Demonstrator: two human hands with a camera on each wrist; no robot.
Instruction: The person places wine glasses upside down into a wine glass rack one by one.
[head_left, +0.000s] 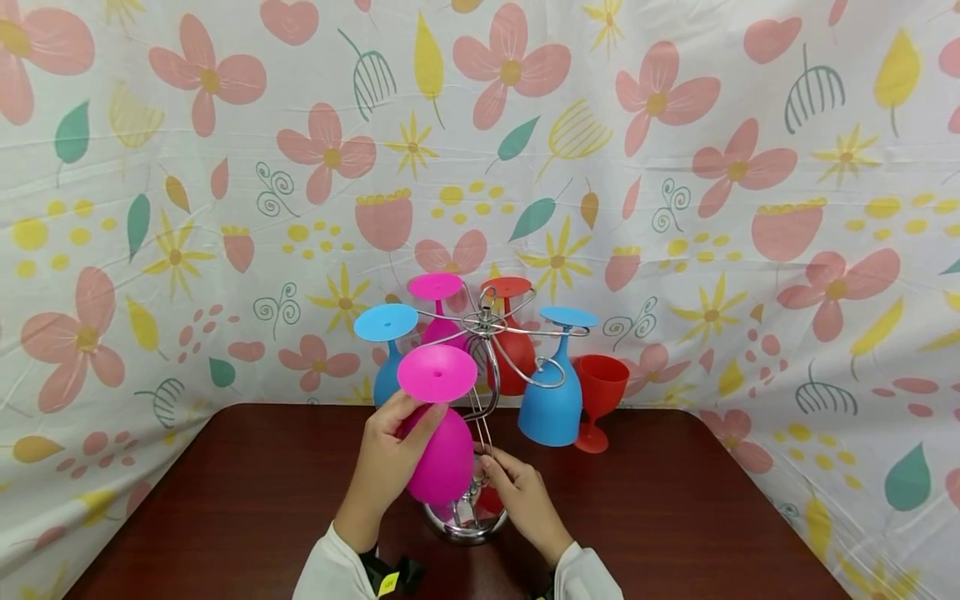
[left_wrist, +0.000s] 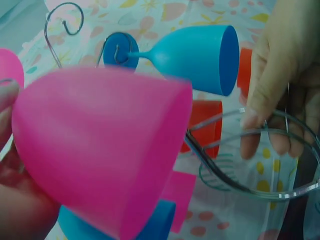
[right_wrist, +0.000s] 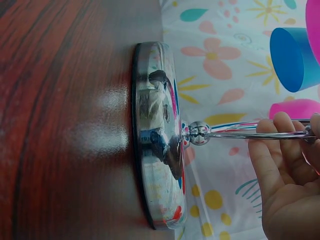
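My left hand point(head_left: 384, 462) pinches a pink plastic goblet point(head_left: 444, 458) by its stem, just under the foot. The goblet is upside down at the front of a chrome stemware rack point(head_left: 486, 323), and its bowl fills much of the left wrist view point(left_wrist: 100, 145). Lower down, my right hand point(head_left: 527, 498) grips the rack's wire stem above its round base point(right_wrist: 155, 135). Upside down from the rack's loops hang a blue goblet point(head_left: 551, 407) on the right, another blue goblet point(head_left: 386, 323) on the left, a red goblet point(head_left: 512, 358) and a second pink goblet point(head_left: 435, 287) behind.
A red goblet point(head_left: 602, 382) stands upright on the table behind the right blue one. The dark wood table point(head_left: 247, 500) ends at a flowered cloth backdrop point(head_left: 480, 150). One curled wire loop point(head_left: 553, 372) at the rack's front right holds no goblet.
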